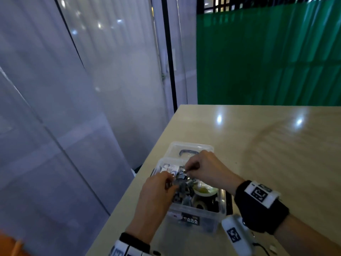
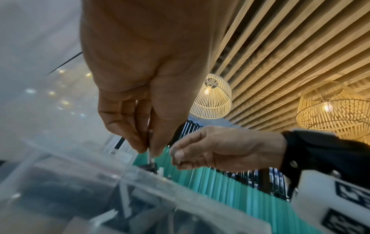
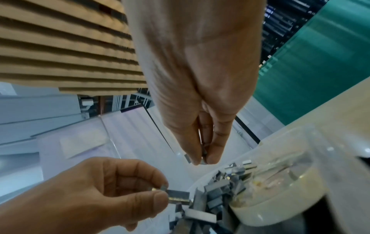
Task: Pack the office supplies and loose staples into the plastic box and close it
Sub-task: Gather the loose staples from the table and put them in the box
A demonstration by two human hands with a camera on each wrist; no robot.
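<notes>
1. A pale wood-grain desk fills the lower right of the head view, its glossy top showing two bright spots of reflected light.
2. Beyond the desk's far edge hangs a green corrugated screen, with dark vertical bars above it.
3. Past the desk's left edge stand frosted, translucent wall panels divided by thin dark lines; small lights glint on them.
4. A black upright post separates the panels from the green screen.
5. Overhead runs a slatted wooden ceiling.
6. Two woven basket lampshades hang from it, each with a lit bulb.
</notes>
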